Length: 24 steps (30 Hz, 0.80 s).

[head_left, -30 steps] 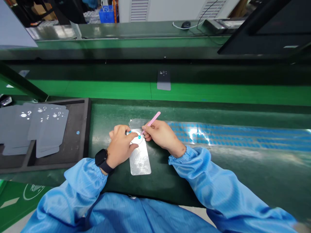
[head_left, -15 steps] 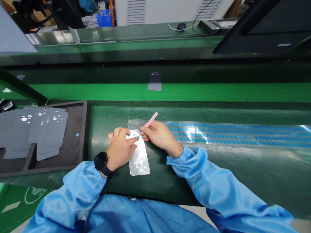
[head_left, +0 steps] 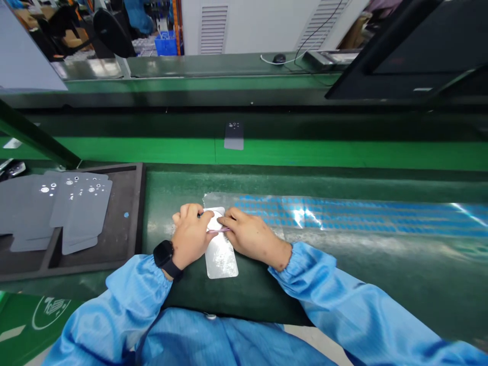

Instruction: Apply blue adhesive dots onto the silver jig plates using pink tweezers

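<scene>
A silvery phone-shaped panel (head_left: 221, 256), with a white upper end, lies on the green bench in front of me. My left hand (head_left: 191, 230) grips its upper left side, thumb and fingers bent over the white part. My right hand (head_left: 251, 235) comes from the right, its fingertips pressing on that same white end. Pink tweezers (head_left: 224, 230) lie nearly level across the panel in the right hand's fingers, mostly hidden. Behind and right of this hand, a long clear film strip (head_left: 328, 214) carries rows of blue round stickers.
To the left, a dark tray (head_left: 129, 223) holds several grey phone-shaped sheets (head_left: 84, 213) and one loose blue dot (head_left: 126, 215). Another grey sheet (head_left: 234, 136) lies on the bright green strip beyond the bench. A dark monitor (head_left: 419, 56) hangs at the upper right.
The tweezers have swung from upright and slanted to nearly flat. My right hand has moved down and left, its fingertips now on the panel. The view has shifted slightly.
</scene>
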Available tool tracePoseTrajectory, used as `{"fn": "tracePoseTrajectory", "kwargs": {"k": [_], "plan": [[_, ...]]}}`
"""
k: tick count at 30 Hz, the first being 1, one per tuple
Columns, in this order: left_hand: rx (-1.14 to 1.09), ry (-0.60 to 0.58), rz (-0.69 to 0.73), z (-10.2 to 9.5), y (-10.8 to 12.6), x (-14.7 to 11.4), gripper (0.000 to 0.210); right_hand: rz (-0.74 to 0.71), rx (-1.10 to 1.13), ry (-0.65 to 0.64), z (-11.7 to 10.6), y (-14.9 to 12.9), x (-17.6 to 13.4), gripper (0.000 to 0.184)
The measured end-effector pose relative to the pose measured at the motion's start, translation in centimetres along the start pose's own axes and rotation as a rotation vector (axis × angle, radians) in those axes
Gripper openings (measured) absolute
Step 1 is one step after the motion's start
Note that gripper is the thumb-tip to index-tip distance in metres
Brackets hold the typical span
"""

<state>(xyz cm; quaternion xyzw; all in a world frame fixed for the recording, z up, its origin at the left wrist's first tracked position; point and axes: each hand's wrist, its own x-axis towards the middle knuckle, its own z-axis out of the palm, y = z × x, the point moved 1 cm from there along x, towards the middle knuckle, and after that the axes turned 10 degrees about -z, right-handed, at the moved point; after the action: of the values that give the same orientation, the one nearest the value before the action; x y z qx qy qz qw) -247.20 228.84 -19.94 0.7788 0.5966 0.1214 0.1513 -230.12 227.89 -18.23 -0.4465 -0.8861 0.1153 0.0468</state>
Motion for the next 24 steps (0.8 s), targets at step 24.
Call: {"fn": "tracePoseTrajectory", "kwargs": {"k": [24], "plan": [[-0.100,0.106,-0.194,0.9,0.0,-0.2,0.068,0.206,0.188,-0.101,-2.0,0.6,3.2,0.040]]}}
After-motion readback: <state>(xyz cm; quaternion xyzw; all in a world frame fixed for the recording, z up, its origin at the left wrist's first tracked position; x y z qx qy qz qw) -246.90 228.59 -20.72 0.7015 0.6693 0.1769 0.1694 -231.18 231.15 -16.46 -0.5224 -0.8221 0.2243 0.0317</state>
